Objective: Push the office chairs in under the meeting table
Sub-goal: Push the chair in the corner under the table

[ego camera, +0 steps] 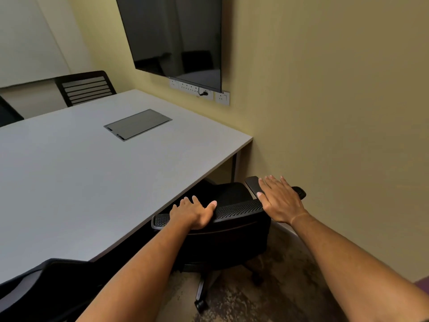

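Observation:
A black mesh office chair (234, 211) stands at the near right corner of the grey meeting table (76, 182), its seat partly under the tabletop edge. My left hand (193, 213) lies over the top rim of the chair's backrest, fingers curled over it. My right hand (279, 199) rests flat with fingers spread on the right end of the backrest, over the black armrest pad (253, 184). A second black chair (44, 289) sits at the lower left, tucked against the table's near edge.
A yellow wall (336, 135) runs close along the chair's right side. A dark screen (176, 38) hangs above wall sockets (199, 90). Another black chair (86, 88) stands at the table's far side. A cable hatch (138, 124) is set in the tabletop. Mottled carpet (246, 298) lies below.

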